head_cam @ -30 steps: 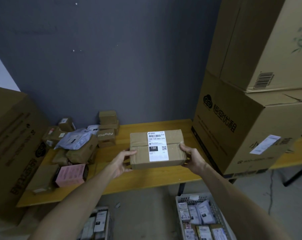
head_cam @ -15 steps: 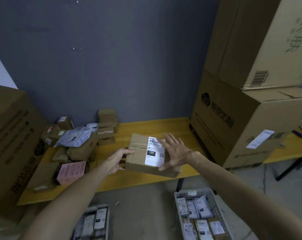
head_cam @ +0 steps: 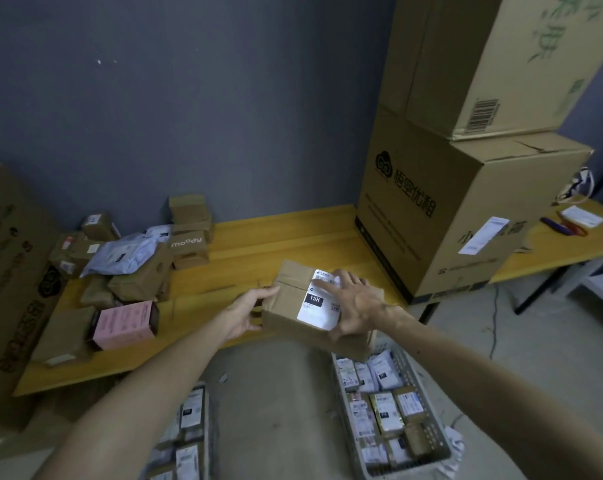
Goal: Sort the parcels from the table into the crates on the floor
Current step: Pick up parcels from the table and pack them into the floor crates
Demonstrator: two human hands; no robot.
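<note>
Box (head_cam: 286, 306) w/ "15H" label (head_cam: 313, 308) mid-frame, tilted, at bench (head_cam: 258, 244) front edge, above lower-right crate (head_cam: 431, 431). Left hand (head_cam: 246, 315) grips its left end, thumb on top; right hand (head_cam: 357, 303) lies flat on top, fingers spread over label.

Parcel pile (head_cam: 130, 268) left on table (head_cam: 275, 244), stacked cartons (head_cam: 449, 202) right, crates (head_cam: 435, 441) below in front
</note>
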